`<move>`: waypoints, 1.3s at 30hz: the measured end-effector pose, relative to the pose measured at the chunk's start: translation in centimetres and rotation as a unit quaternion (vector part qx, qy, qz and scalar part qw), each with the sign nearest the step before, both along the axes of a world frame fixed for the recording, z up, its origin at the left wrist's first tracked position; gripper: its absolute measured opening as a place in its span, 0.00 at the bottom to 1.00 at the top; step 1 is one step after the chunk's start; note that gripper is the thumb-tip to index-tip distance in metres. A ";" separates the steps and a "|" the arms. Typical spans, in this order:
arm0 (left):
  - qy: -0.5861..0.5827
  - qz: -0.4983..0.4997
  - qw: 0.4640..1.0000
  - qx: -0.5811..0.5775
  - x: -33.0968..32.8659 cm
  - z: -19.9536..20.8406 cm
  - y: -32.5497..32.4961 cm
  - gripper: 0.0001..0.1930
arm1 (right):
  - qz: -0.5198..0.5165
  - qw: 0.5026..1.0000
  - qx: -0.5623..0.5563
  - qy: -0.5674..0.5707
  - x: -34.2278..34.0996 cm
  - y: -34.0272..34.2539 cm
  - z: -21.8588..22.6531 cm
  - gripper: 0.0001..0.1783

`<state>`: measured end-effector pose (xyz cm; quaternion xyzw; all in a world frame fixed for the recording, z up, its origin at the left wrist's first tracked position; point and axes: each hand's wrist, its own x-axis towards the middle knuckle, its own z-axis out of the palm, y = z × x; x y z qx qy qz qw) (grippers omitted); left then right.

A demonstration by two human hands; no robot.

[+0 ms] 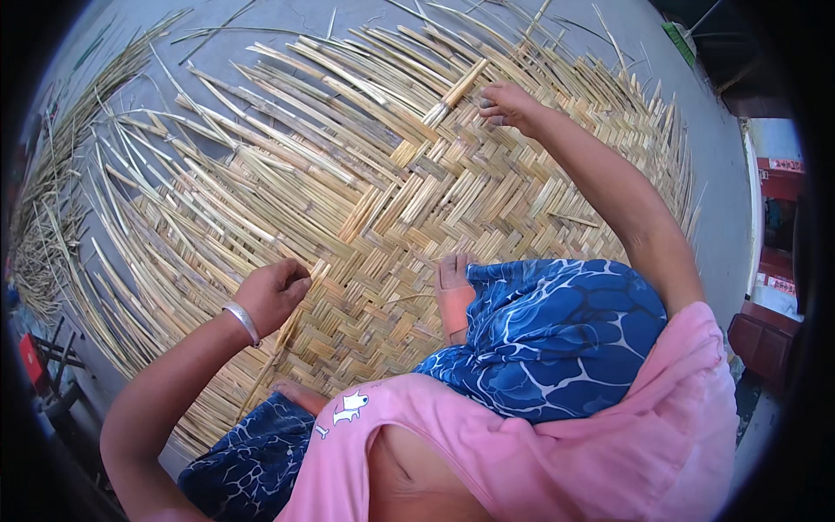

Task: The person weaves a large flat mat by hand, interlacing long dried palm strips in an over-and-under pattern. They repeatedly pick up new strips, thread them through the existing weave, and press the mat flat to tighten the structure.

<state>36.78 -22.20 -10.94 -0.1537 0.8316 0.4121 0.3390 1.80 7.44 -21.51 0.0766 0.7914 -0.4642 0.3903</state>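
A large mat (513, 200) of split reed strips, woven in a slanting pattern, lies on the floor before me. Long loose strips (296, 96) fan out from its far and left sides. My left hand (274, 296), a silver bangle at its wrist, is closed over the mat's left part, beside the end of a pale strip (287, 326). What its curled fingers pinch, if anything, is hidden. Farther off and to the right, my right hand (511, 106) hovers with loosely bent, parted fingers near the end of a short upright-lying bundle of strips (461, 85). It appears to hold nothing.
My bare foot (452, 271) rests on the weave, between the hands. A heap of loose reeds (52, 200) lies at the left. Dark red furniture (765, 344) stands at the right, and a red object (33, 358) at the far left. Grey floor (713, 130) surrounds the mat.
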 end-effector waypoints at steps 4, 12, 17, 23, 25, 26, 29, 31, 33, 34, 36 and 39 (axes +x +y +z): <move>0.125 -0.042 0.991 0.018 -12.0 -3.4 6.1 0.12 | -0.145 0.982 -0.119 -0.019 -2.6 -2.0 -3.8 0.17; 0.207 0.040 0.972 -0.103 -25.8 -12.8 12.5 0.24 | -0.280 0.913 -0.284 -0.084 -4.5 -2.9 -3.9 0.10; 0.091 0.150 0.984 0.028 -27.6 -14.6 12.2 0.24 | -0.192 0.925 -0.316 -0.091 -5.2 -2.4 -4.5 0.12; 0.107 0.211 0.970 -0.060 -27.7 -14.9 13.6 0.16 | -0.068 0.953 -0.280 -0.099 -5.9 -5.8 -3.4 0.17; 0.123 0.213 0.965 -0.088 -27.4 -14.6 13.9 0.17 | -0.005 0.965 -0.249 -0.086 -6.1 -6.4 -3.3 0.19; 0.097 0.212 0.968 -0.096 -27.4 -14.0 14.0 0.16 | 0.026 0.971 -0.230 -0.061 -6.1 -6.5 -3.5 0.20; 0.145 0.242 0.952 -0.119 -27.2 -14.4 13.9 0.16 | 0.109 0.982 -0.151 0.015 -5.9 -6.8 -3.3 0.24; 0.140 0.259 0.949 -0.117 -27.2 -14.6 13.6 0.14 | 0.227 0.964 -0.093 0.106 -5.9 -7.1 -3.3 0.25; 0.141 0.285 0.943 -0.097 -27.0 -15.4 13.4 0.14 | 0.400 0.886 -0.035 0.231 -6.4 -7.5 -3.8 0.26; 0.157 0.304 0.937 -0.075 -27.0 -15.5 13.4 0.13 | 0.400 0.877 0.026 0.266 -6.4 -8.2 -4.2 0.23; 0.174 0.321 0.928 -0.070 -26.9 -15.8 13.5 0.13 | 0.414 0.880 0.041 0.228 -6.9 -9.0 -4.7 0.22; 0.163 0.361 0.918 -0.021 -26.6 -14.1 13.9 0.12 | 0.392 0.888 0.010 0.239 -7.4 -9.3 -4.7 0.19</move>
